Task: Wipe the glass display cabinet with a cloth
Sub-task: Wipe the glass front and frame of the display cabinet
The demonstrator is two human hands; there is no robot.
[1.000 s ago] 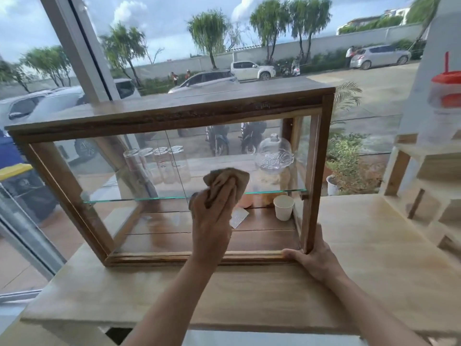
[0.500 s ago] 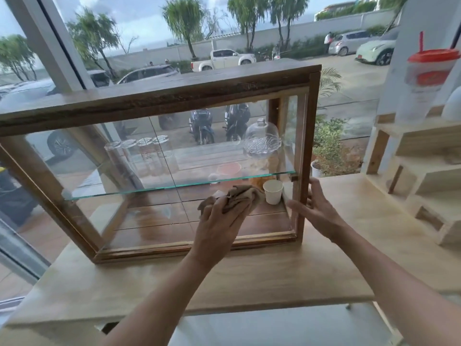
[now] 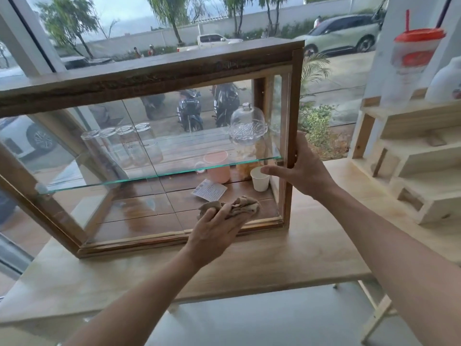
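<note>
A wooden-framed glass display cabinet (image 3: pixel 154 78) stands on a light wooden counter (image 3: pixel 274 258). My left hand (image 3: pixel 214 228) presses a crumpled brown cloth (image 3: pixel 239 207) against the front glass, low and to the right, just above the bottom frame. My right hand (image 3: pixel 301 168) grips the cabinet's right front post at mid height, thumb across the front glass. Inside, a glass shelf (image 3: pixel 104 182) carries several upturned glasses (image 3: pixel 124 146) and a glass dome jar (image 3: pixel 248 128).
On the cabinet floor sit a pink mug (image 3: pixel 217 166), a white paper cup (image 3: pixel 260 178) and a paper slip (image 3: pixel 209 191). Stepped wooden shelving (image 3: pixel 414 166) with a red-lidded cup (image 3: pixel 409 61) stands at the right. A large window is behind.
My left hand slid the cloth down and to the right across the front glass. My right hand rose from the cabinet's bottom right corner up to the post's mid height.
</note>
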